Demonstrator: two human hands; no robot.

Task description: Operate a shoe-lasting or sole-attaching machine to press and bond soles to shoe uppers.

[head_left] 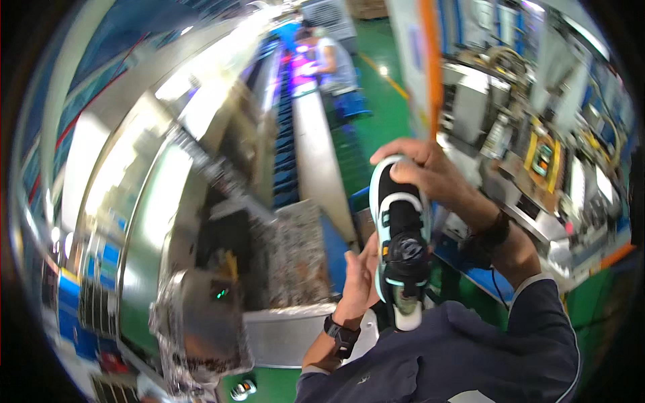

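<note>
A black sneaker [406, 225] with white overlays and a pale mint sole hangs in front of my body, its toe pointing away and its heel toward me. My right hand [423, 171] pinches the toe end, thumb on top and fingers around the front edge. Beside the sneaker's left edge is my left hand [361, 279], thumb stretched out and apart. Its other fingers pass partly behind the sole, so I cannot tell how firmly they touch it. A dark band sits on each wrist.
A long conveyor [285, 148] runs away at centre left, beside a large machine housing [161, 195]. Below it stands a metal bin [289, 336]. At right is a machine bench [517, 201]. Another person [332, 64] works farther along the line. Another shoe [243, 389] lies low at left.
</note>
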